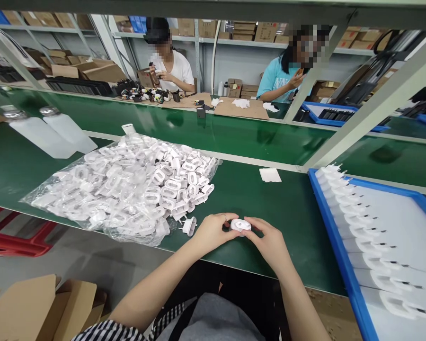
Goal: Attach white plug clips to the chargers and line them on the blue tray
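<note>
Both my hands meet over the near edge of the green table [255, 194]. My left hand [213, 232] and my right hand [268, 241] pinch one small white plug piece [240, 226] between their fingertips. Just left of my left hand, a loose white plug with two pins [189, 226] lies on the table. Further left, a clear plastic bag [128, 187] spills a heap of the same white plug pieces. On my right, a blue tray [335, 246] holds a row of white plug pieces stood on edge.
Two white bottles [53, 132] lie at the far left. A white slip of paper [270, 174] lies mid-table. A slanted metal post [369, 104] rises behind the tray. Two other people work at the far bench. Cardboard boxes [35, 308] and a red stool [10, 237] sit below left.
</note>
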`<state>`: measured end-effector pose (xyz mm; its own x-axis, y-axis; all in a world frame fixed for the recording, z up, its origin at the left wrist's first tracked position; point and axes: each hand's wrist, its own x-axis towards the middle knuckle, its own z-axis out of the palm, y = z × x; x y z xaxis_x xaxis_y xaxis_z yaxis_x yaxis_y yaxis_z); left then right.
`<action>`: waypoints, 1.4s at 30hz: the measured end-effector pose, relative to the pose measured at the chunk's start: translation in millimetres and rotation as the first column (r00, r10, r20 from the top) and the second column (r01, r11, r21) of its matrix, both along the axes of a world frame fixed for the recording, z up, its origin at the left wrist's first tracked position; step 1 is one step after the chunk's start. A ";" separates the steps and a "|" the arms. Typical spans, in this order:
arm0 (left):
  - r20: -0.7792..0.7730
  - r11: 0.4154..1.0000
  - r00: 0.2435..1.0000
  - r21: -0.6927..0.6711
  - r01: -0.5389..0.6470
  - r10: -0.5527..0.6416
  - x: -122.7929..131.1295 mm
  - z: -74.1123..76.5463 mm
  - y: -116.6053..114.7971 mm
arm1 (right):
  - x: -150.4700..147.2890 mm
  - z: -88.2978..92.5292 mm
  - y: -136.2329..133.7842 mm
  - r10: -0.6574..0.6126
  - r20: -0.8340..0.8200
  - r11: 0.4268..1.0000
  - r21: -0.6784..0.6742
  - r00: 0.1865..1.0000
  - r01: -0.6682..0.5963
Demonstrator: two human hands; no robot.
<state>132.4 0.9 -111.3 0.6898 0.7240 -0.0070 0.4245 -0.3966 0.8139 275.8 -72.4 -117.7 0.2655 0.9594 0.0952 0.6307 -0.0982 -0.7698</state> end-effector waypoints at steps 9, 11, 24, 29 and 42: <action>-0.748 0.941 0.644 0.082 0.329 -0.160 35.9 61.0 10.4 | -4.4 34.5 12.3 0.273 0.376 0.932 -0.332 0.886 -0.146; -0.771 0.916 0.606 0.076 0.395 -0.197 40.9 66.4 10.6 | -4.4 37.9 13.0 0.303 0.400 0.923 -0.349 0.865 -0.162; -0.689 0.848 0.679 0.179 0.499 -0.254 21.7 60.7 13.6 | 3.6 35.3 10.2 0.337 0.285 0.938 -0.187 0.897 -0.293; -0.736 0.879 0.614 0.055 0.473 -0.284 27.0 68.7 10.5 | 1.3 37.1 10.4 0.355 0.277 0.929 -0.215 0.893 -0.302; -0.693 0.876 0.641 0.029 0.482 -0.330 29.9 59.0 19.2 | 1.3 33.2 14.8 0.307 0.224 0.927 -0.289 0.925 -0.238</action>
